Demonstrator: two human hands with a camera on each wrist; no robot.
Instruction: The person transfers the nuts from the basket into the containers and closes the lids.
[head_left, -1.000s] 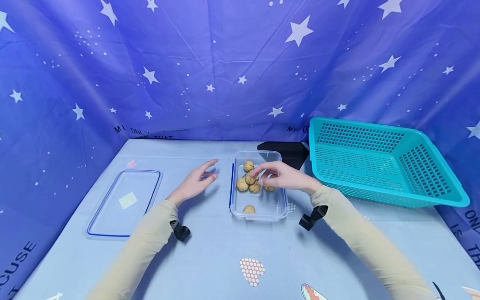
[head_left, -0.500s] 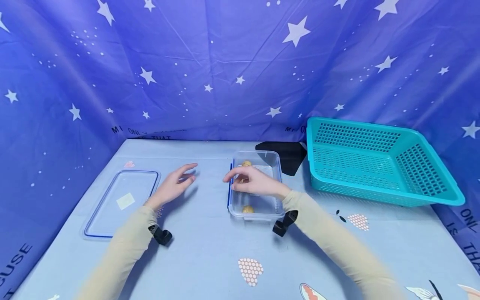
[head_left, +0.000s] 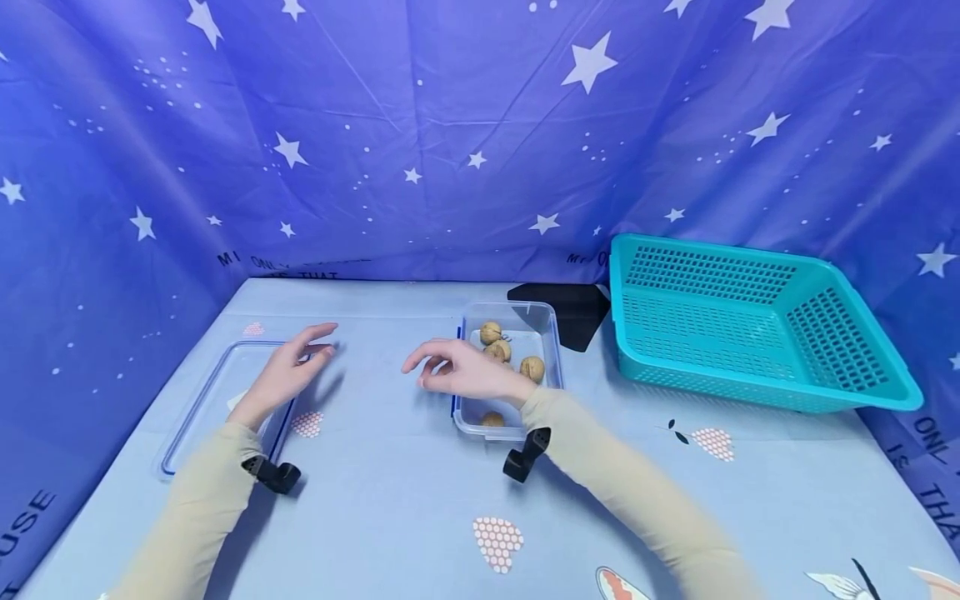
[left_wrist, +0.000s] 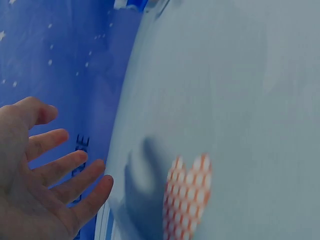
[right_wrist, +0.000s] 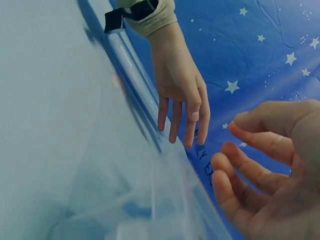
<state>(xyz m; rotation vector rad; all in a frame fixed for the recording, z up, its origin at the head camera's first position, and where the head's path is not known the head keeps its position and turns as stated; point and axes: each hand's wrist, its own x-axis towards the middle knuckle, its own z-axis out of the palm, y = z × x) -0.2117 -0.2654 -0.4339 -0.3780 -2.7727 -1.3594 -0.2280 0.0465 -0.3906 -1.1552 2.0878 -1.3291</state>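
In the head view, a clear plastic food container (head_left: 495,432) with a blue clip strip on its left side holds several walnuts (head_left: 532,369). My right hand (head_left: 467,369) hovers across the container's left side, fingertips past its left wall over the tablecloth. Its fingers are loosely bent with nothing between them, as the right wrist view of the right hand (right_wrist: 270,175) also shows. Over the right side of the clear, blue-sealed lid (head_left: 197,408) is my left hand (head_left: 283,375). The fingers of the left hand (left_wrist: 55,185) are spread and hold nothing in the left wrist view.
A turquoise perforated basket (head_left: 757,392) stands at the right rear. Behind the container lies a flat black object (head_left: 573,312). The table wears a light blue cloth (head_left: 397,517) with heart prints, and a starry blue curtain (head_left: 420,108) hangs behind it.
Both hands have moved left: the left from beside the container to over the lid, the right from above the walnuts to past the container's left wall. The container and lid stay put.
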